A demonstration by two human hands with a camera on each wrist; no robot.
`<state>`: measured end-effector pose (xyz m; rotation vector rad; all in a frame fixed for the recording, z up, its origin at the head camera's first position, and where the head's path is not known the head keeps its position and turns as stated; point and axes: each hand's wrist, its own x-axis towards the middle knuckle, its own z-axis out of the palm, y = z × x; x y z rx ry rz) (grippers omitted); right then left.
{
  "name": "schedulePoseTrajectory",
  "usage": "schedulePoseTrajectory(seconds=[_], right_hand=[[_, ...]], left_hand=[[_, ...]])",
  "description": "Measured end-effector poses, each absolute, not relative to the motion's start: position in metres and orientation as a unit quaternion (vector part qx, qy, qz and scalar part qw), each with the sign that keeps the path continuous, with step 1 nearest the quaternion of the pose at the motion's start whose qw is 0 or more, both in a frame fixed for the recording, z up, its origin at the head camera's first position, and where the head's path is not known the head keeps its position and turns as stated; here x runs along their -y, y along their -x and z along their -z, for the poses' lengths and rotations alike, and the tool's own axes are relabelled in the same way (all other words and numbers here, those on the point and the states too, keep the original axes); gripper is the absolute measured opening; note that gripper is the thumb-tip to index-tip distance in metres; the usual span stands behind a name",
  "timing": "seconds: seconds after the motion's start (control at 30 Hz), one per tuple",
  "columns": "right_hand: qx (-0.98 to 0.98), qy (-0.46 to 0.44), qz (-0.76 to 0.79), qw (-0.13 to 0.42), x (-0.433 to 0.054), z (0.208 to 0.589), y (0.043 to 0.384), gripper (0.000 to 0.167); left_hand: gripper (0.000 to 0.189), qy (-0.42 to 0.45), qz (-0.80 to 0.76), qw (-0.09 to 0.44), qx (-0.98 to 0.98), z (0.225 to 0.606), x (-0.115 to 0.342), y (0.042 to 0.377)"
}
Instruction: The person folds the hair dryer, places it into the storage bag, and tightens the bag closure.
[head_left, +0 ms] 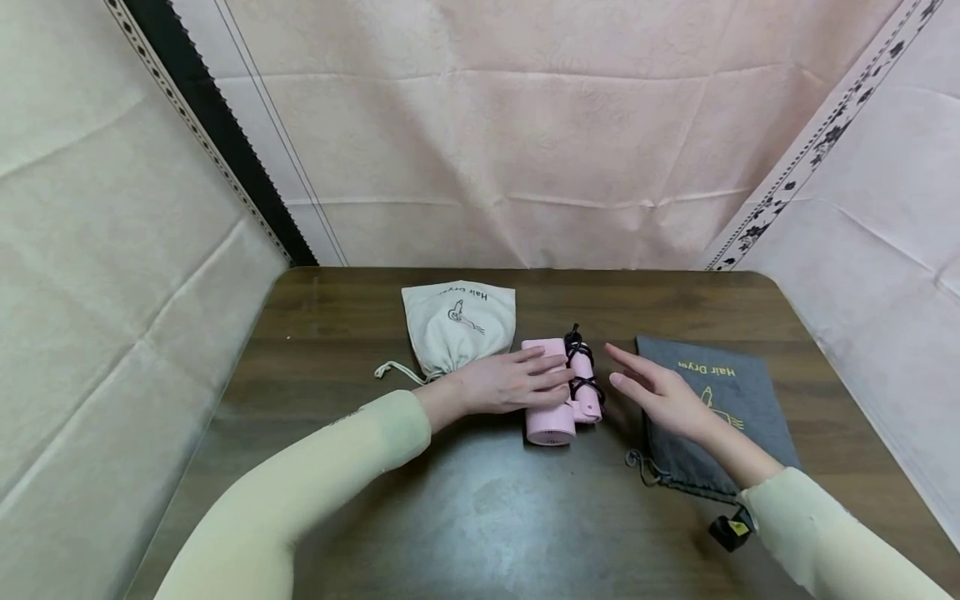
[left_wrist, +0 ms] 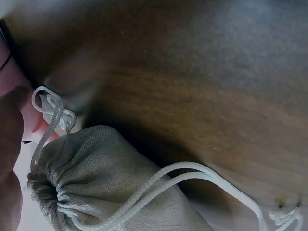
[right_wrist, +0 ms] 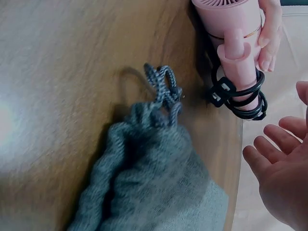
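Observation:
A pink hair dryer (head_left: 551, 427) lies near the middle of the brown table, its handle (head_left: 583, 367) folded alongside and wound with black cord. My left hand (head_left: 513, 383) reaches over the barrel and holds it; fingertips (right_wrist: 272, 41) come round the barrel's side in the right wrist view. To the right, my right hand (head_left: 660, 396) hovers with fingers extended, apart from the dryer and holding nothing. It is above the edge of a dark grey drawstring pouch (head_left: 757, 400) printed "Hair Dryer". Behind my left wrist lies a white drawstring pouch (head_left: 461, 321), also printed.
The white pouch's cord (head_left: 393, 367) trails left on the table (head_left: 465, 517). A black plug (head_left: 731, 531) with a yellow label sits below the grey pouch, beside my right sleeve. Cloth curtains (head_left: 525, 150) surround the table's back and sides.

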<state>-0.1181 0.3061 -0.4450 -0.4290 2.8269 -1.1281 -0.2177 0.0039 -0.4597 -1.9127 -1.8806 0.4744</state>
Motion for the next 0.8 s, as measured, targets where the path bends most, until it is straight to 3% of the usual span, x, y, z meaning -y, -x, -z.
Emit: schedulePoseTrajectory(seconds=[0.13,0.33,0.5,0.67,0.8], right_hand=[[-0.931,0.137,0.337,0.028,-0.311,0.446,0.113,0.057],[-0.944,0.151,0.292,0.022,-0.324,0.443,0.095,0.06],[-0.952,0.153,0.265,0.033,-0.339,0.443,0.075,0.064],[-0.964,0.154,0.217,0.014,-0.356,0.445,0.055,0.065],[-0.971,0.165,0.171,-0.014,-0.371,0.447,0.041,0.064]], left_hand=[[0.046,0.674,-0.178,0.219,0.683,0.46,-0.002,0.217],[0.05,0.617,-0.124,0.19,0.754,0.454,0.005,0.203],[0.049,0.533,-0.018,0.127,0.836,0.439,0.008,0.178],[0.069,0.426,0.08,0.047,0.9,0.432,-0.002,0.15],[0.082,0.381,0.087,0.03,0.92,0.437,-0.015,0.133]])
